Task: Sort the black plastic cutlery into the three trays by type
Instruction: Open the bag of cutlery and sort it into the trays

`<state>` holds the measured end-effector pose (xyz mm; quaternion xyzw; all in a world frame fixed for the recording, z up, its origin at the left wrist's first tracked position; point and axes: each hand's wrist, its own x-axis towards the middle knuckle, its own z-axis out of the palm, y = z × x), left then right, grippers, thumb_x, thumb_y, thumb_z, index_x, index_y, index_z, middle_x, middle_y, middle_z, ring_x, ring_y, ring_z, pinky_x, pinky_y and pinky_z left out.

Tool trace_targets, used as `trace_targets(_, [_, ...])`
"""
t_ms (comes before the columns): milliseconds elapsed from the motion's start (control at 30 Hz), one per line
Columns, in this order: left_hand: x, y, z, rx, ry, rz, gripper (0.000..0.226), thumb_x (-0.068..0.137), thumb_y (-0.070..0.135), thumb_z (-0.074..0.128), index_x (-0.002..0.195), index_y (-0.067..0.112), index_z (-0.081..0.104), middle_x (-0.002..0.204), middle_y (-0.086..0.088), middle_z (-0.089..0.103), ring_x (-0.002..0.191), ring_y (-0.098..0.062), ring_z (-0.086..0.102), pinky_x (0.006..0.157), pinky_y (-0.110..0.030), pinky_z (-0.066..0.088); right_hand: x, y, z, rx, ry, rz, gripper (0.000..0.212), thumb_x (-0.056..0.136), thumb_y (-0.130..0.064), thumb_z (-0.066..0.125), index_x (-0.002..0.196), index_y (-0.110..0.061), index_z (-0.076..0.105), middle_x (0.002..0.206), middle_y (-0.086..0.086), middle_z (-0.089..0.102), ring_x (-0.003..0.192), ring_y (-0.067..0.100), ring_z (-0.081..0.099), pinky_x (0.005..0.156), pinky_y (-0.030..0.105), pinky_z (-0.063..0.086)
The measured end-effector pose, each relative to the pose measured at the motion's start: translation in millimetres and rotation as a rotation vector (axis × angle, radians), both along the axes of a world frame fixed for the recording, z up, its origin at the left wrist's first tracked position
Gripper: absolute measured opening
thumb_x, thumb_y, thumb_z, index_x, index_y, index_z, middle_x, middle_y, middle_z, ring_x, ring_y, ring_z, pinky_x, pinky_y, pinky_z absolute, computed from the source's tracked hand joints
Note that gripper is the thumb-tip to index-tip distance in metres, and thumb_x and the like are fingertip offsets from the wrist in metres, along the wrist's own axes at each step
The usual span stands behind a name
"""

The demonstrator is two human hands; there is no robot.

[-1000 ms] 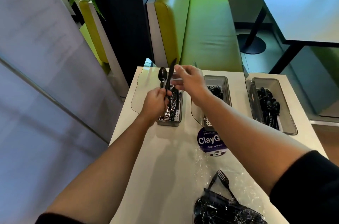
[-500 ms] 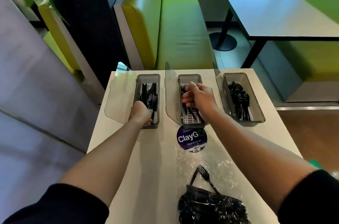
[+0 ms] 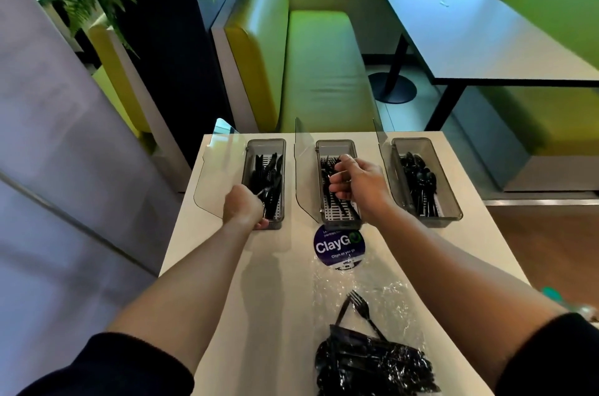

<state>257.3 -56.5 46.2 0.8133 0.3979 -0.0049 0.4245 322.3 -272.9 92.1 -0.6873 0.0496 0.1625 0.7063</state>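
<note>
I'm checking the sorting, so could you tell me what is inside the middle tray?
The middle tray holds black forks on a white slotted liner. The right hand is over its centre, hiding the pieces beneath it.

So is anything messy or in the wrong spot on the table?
Yes: near the front edge, a heap of unsorted black cutlery lies in crumpled clear wrap, with one fork poking out. The three trays sit straight in a row.
</note>
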Motion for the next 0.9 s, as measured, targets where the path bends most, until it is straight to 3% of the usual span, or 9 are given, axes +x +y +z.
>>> trace_targets(100, [-2.0, 2.6, 10.0, -0.029, -0.117, 0.033, 0.021, 0.102, 0.006, 0.041, 0.089, 0.005, 0.057, 0.08, -0.014, 0.073, 0.049, -0.029, 0.071, 0.051, -0.044, 0.061, 1.9, -1.4, 3.6, 0.011, -0.006, -0.009, 0.03, 0.106, -0.031, 0.05, 0.099, -0.005, 0.064, 0.071, 0.009, 0.069, 0.056, 0.017, 0.065, 0.052, 0.025, 0.054])
trace_targets(233, [-0.5, -0.5, 37.3, -0.188, -0.357, -0.014, 0.017, 0.107, 0.021, 0.041, 0.099, 0.013, 0.053, 0.091, -0.004, 0.077, 0.054, -0.022, 0.072, 0.043, -0.028, 0.046, 6.0, 7.2, 17.0, 0.015, -0.042, 0.001, 0.025, 0.105, -0.026, 0.052, 0.098, -0.006, 0.065, 0.077, 0.011, 0.069, 0.057, 0.018, 0.064, 0.051, 0.025, 0.052])
trace_targets(400, [2.0, -24.7, 72.8, -0.333, -0.559, -0.174, 0.015, 0.105, 0.02, 0.05, 0.1, 0.01, 0.059, 0.088, -0.005, 0.079, 0.055, -0.018, 0.068, 0.043, -0.023, 0.046, 8.7, 22.8, 40.9, 0.054, -0.07, 0.116, 0.029, 0.103, -0.028, 0.056, 0.116, -0.004, 0.065, 0.096, 0.012, 0.072, 0.078, 0.019, 0.067, 0.062, 0.03, 0.053])
trace_targets(500, [2.8, -47.4, 79.4, -0.355, -0.572, -0.284, 0.016, 0.104, 0.018, 0.052, 0.098, 0.006, 0.062, 0.086, -0.008, 0.078, 0.054, -0.019, 0.068, 0.043, -0.024, 0.045, 9.6, 25.5, 48.0, 0.094, -0.053, 0.164, 0.03, 0.104, -0.03, 0.055, 0.118, -0.005, 0.064, 0.103, 0.013, 0.073, 0.086, 0.022, 0.069, 0.069, 0.036, 0.054])
trace_targets(633, [1.9, -66.6, 75.6, -0.422, -0.556, -0.358, 0.018, 0.104, 0.017, 0.054, 0.101, 0.003, 0.064, 0.083, -0.009, 0.078, 0.055, -0.02, 0.067, 0.043, -0.025, 0.044, 8.9, 25.3, 53.2, 0.186, -0.049, 0.126, 0.019, 0.107, -0.019, 0.048, 0.101, -0.008, 0.062, 0.089, 0.013, 0.073, 0.072, 0.028, 0.068, 0.073, 0.043, 0.053])
trace_targets(733, [5.2, -78.9, 68.8, -0.451, -0.54, -0.395, 0.017, 0.102, 0.018, 0.058, 0.101, 0.003, 0.064, 0.083, -0.011, 0.077, 0.057, -0.02, 0.067, 0.044, -0.025, 0.047, 10.9, 11.3, 58.9, 0.285, -0.013, 0.072, 0.015, 0.107, -0.016, 0.047, 0.099, -0.007, 0.056, 0.075, 0.013, 0.069, 0.068, 0.029, 0.065, 0.064, 0.038, 0.055])
trace_targets(800, [30.1, -145.0, 58.5, -0.498, -0.492, -0.489, 0.016, 0.101, 0.017, 0.059, 0.101, 0.002, 0.064, 0.08, -0.011, 0.076, 0.057, -0.021, 0.067, 0.045, -0.026, 0.048, 33.7, -58.8, 48.5, 0.332, 0.011, 0.01, 0.01, 0.105, -0.016, 0.051, 0.104, -0.007, 0.055, 0.076, 0.012, 0.069, 0.071, 0.029, 0.066, 0.06, 0.035, 0.055])
trace_targets(900, [34.1, -157.5, 61.4, -0.497, -0.526, -0.515, 0.014, 0.101, 0.016, 0.059, 0.095, 0.005, 0.066, 0.077, -0.01, 0.075, 0.055, -0.02, 0.067, 0.046, -0.025, 0.048, 33.7, -73.5, 47.0, 0.324, 0.015, 0.094, 0.011, 0.102, -0.017, 0.057, 0.105, -0.006, 0.06, 0.077, 0.009, 0.067, 0.073, 0.026, 0.066, 0.066, 0.037, 0.053])
